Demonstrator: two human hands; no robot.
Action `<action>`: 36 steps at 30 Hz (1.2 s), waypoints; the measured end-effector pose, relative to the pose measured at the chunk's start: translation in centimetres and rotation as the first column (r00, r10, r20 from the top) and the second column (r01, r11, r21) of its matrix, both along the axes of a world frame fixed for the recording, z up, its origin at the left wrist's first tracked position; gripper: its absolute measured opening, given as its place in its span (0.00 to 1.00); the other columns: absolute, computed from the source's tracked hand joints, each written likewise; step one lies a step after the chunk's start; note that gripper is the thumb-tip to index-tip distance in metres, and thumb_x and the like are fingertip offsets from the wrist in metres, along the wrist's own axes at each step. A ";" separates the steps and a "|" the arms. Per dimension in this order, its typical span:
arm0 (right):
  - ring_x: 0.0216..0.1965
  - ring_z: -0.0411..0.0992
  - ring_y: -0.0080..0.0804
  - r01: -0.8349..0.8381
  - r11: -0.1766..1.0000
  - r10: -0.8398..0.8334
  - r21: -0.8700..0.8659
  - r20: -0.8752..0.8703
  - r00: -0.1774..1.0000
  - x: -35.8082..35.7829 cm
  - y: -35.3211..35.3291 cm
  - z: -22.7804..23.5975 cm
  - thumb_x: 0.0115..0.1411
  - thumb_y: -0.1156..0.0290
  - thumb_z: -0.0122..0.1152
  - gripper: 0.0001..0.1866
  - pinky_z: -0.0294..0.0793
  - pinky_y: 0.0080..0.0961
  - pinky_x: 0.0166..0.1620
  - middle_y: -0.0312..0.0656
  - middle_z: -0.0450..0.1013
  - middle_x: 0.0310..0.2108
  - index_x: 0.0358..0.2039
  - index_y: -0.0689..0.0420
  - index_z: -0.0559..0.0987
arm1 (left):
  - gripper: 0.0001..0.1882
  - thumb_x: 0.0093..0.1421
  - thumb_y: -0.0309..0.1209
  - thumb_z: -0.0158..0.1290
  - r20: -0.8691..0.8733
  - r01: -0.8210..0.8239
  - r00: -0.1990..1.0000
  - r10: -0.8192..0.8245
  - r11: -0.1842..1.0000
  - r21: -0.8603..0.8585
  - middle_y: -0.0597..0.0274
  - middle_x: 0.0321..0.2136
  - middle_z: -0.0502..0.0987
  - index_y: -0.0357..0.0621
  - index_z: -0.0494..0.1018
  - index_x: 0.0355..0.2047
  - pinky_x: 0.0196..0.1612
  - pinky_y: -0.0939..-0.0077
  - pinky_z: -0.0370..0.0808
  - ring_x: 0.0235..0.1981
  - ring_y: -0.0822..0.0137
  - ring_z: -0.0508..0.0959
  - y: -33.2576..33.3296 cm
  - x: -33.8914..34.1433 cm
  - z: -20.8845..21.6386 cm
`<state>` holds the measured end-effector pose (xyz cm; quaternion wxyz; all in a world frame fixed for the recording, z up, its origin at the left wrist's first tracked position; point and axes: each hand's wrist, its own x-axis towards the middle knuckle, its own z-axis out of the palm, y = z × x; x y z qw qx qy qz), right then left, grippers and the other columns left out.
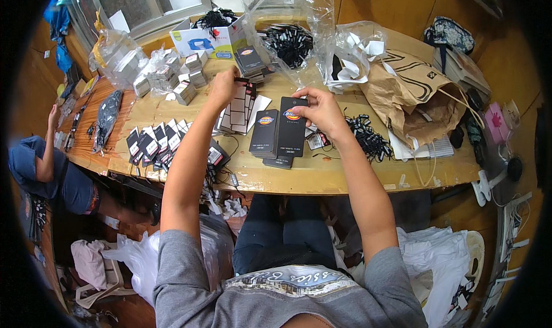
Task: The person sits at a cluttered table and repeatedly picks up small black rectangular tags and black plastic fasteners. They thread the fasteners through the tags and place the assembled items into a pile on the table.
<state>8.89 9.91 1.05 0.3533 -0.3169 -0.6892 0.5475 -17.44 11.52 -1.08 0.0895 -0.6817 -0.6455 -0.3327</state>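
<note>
My right hand pinches the upper edge of a black hang tag with a red and orange logo. That tag stands beside a stack of matching hang tags and partly covers others. Further back on the left, my left hand is closed at the top of a fanned pile of white stickers. A dark edge shows at its fingertips; what exactly they hold is too small to tell. Behind it sits another stack of black tags.
Strung tags lie fanned at left, and black cords are heaped at right. A brown paper bag, a clear bag of cords, a white box and bundled cards line the back. Another person's arm is far left.
</note>
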 end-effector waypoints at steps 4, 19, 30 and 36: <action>0.16 0.64 0.16 -0.005 1.000 0.003 -0.013 -0.125 0.992 0.1 0.0 -0.1 0.43 0.80 0.57 0.11 0.63 0.11 0.15 0.39 0.70 0.23 0.31 0.63 0.71 | 0.09 0.41 0.18 0.52 0.272 0.045 0.960 -0.069 0.994 0.096 0.52 0.21 0.73 0.35 0.66 0.26 0.25 0.74 0.68 0.23 0.65 0.75 -1.8 1.2 1.9; 0.18 0.69 0.27 0.008 0.998 -0.004 -0.063 0.062 0.998 2.1 3.6 -0.1 0.42 0.72 0.61 0.11 0.69 0.19 0.22 0.42 0.70 0.21 0.26 0.64 0.72 | 0.11 0.48 0.26 0.52 0.957 0.310 0.216 -0.193 0.943 0.120 0.61 0.26 0.73 0.33 0.70 0.32 0.32 0.85 0.68 0.27 0.76 0.71 -9.2 12.7 3.2; 0.20 0.67 0.19 0.119 0.991 -0.100 -0.058 0.263 0.960 4.9 6.4 -3.3 0.39 0.79 0.62 0.10 0.65 0.13 0.21 0.37 0.67 0.17 0.22 0.62 0.70 | 0.13 0.52 0.25 0.48 0.980 0.248 -0.045 -0.194 0.948 0.199 0.60 0.29 0.72 0.33 0.68 0.38 0.30 0.84 0.70 0.27 0.76 0.71 -10.9 13.6 1.7; 0.19 0.64 0.14 -0.124 0.984 0.117 0.130 0.057 0.991 4.9 -0.6 3.8 0.41 0.78 0.61 0.08 0.62 0.09 0.21 0.32 0.67 0.18 0.22 0.61 0.70 | 0.13 0.51 0.23 0.49 0.962 0.199 0.109 -0.250 0.954 0.225 0.62 0.29 0.73 0.33 0.69 0.38 0.31 0.87 0.67 0.27 0.79 0.70 -10.7 16.4 1.2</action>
